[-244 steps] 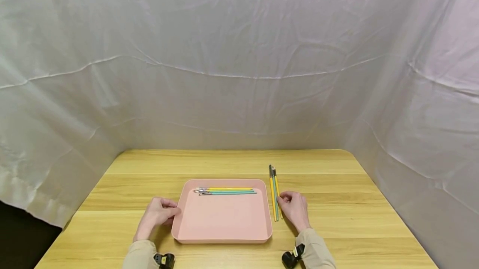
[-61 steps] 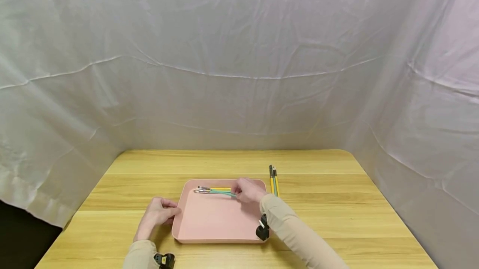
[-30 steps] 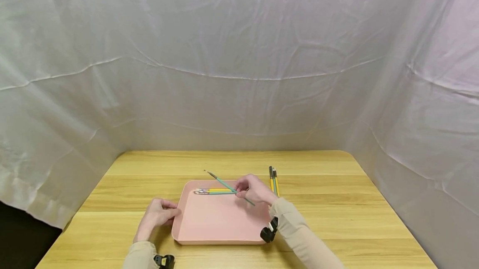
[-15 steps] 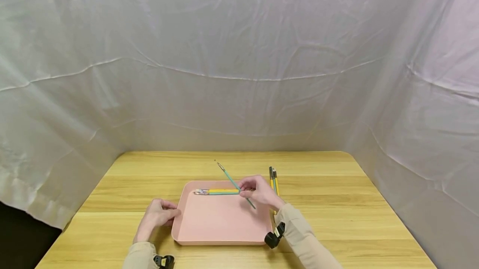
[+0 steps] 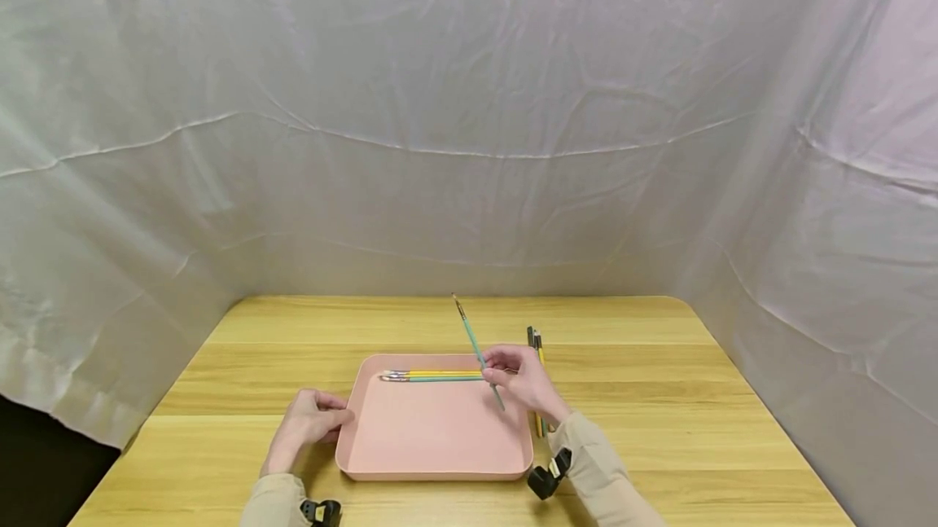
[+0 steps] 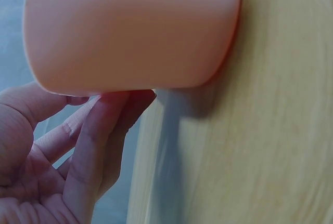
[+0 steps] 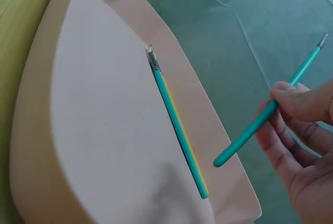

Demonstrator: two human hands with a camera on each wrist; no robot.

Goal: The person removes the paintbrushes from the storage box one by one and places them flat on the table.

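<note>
Brushes (image 5: 440,379) lie together along the far side of the pink tray (image 5: 432,437), and a second bunch (image 5: 539,426) rests on the worktop (image 5: 659,397) just right of it. The sorting looks partway done, with one brush left to place: the right hand (image 5: 523,376) pinches this green brush (image 5: 472,335), tilted, above the tray. The left hand (image 5: 308,421) grips the tray's left rim.

Head view: bright, diffuse light. Right wrist view: dimmer, soft shadow (image 7: 170,198) lies inside the pink tray (image 7: 104,104). Left wrist view: dim, table (image 6: 276,130) blurs beside the tray.
</note>
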